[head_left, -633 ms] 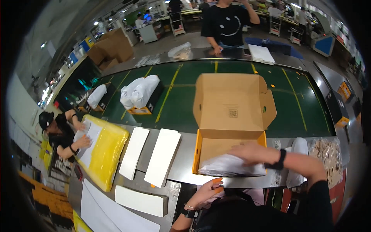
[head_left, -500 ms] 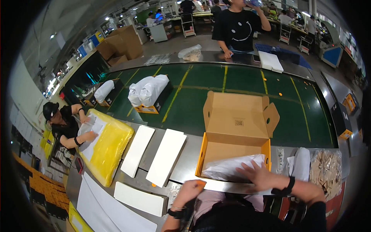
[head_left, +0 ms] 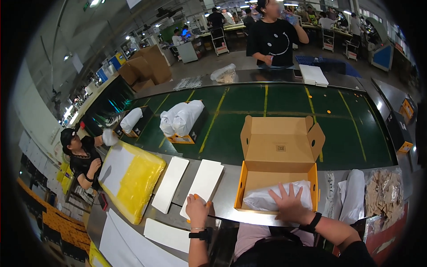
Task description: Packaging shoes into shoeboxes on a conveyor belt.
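Observation:
My right hand [head_left: 294, 204] rests open, fingers spread, on a white-wrapped bundle [head_left: 262, 198] in an orange-edged cardboard box [head_left: 240, 189]. The box's brown lid [head_left: 275, 140] stands raised at the far side. The bundle lies along the near side of the box; the wrapping hides its contents. My left hand [head_left: 198, 209] reaches onto the near end of a white paper stack [head_left: 204, 178], with orange covers on its thumb and a fingertip. Those tips are apart, and no lifted sheet shows between them.
More white stacks [head_left: 170, 184] lie left, beside a yellow plastic-wrapped pack [head_left: 144, 178] where a co-worker stands. Boxes with white bundles [head_left: 182, 118] sit on the green belt [head_left: 235, 104]. At right are a white roll [head_left: 353, 196] and a bag of brown pieces [head_left: 384, 193].
My left hand has moved forward from the table edge onto the white stack. My right hand has spread over the bundle, now lying deeper in the box. The view has shifted slightly.

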Demonstrator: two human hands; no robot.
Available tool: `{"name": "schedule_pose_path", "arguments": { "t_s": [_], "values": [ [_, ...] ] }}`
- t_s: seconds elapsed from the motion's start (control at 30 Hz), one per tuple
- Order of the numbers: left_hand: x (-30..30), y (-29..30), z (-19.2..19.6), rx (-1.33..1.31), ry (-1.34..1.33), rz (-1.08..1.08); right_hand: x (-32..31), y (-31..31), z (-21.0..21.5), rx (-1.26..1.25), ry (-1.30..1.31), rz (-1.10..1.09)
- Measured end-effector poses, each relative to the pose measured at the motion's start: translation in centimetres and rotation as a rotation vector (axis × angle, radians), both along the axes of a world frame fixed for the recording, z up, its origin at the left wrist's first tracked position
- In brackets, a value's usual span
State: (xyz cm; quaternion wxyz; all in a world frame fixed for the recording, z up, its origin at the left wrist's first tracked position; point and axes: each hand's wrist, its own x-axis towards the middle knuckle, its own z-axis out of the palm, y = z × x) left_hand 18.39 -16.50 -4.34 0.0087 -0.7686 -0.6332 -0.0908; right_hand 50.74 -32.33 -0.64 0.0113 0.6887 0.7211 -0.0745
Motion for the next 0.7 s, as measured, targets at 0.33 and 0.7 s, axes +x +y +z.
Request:
{"name": "schedule_pose_path", "arguments": {
  "t_s": [0.33, 0.7],
  "values": [
    [-0.6, 0.6, -0.4, -0.071, 0.084, 0.113, 3.6, 2.6, 0.5, -0.086, 0.227, 0.007],
    [-0.8, -0.6, 0.2, 0.144, -0.081, -0.011, 2.8, -1.9, 1.1, 0.083, 0.127, 0.179]
  ]
}}
